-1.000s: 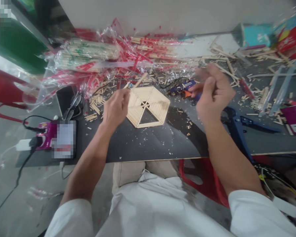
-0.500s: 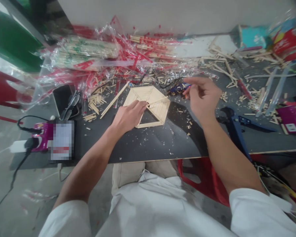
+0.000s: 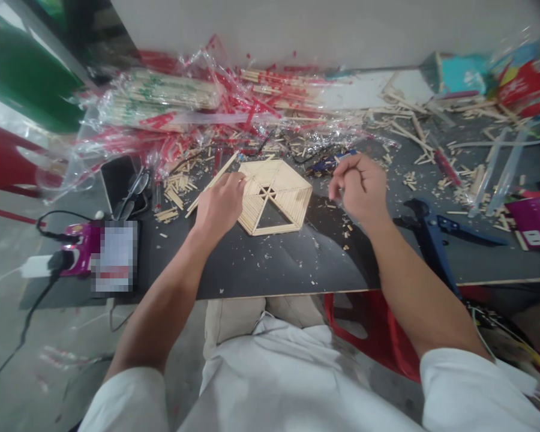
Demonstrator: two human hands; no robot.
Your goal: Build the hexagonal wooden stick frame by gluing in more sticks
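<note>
The left hand [image 3: 222, 201] has its thumb and fingertips pressed together on a thin pale wooden stick [image 3: 265, 162], blurred, which slants up and away over the far left part of a flat hexagonal panel of pale wooden sticks [image 3: 294, 193]. Half a second ago these fingers were over the panel's middle, with the stick pointing right; now they are back at its left edge, and the small star-like opening at the centre is uncovered.

The right hand [image 3: 362, 189] is just right of the panel, apart from it, its fingers curled and bunched; I cannot tell whether they grip anything. It sits slightly lower than before. A dark-blue tool [image 3: 328, 162] lies just beyond its fingers.

The panel lies flat on the dark grey table [image 3: 270, 270] in nearly the same place, its near wedge still unfilled. Just left of it, a longer loose pale stick [image 3: 225, 167] rests slantwise, as half a second ago. Farther out are short wooden offcuts [image 3: 174, 197] on the left and large blue-handled cutters [image 3: 434, 237] on the right.
</note>
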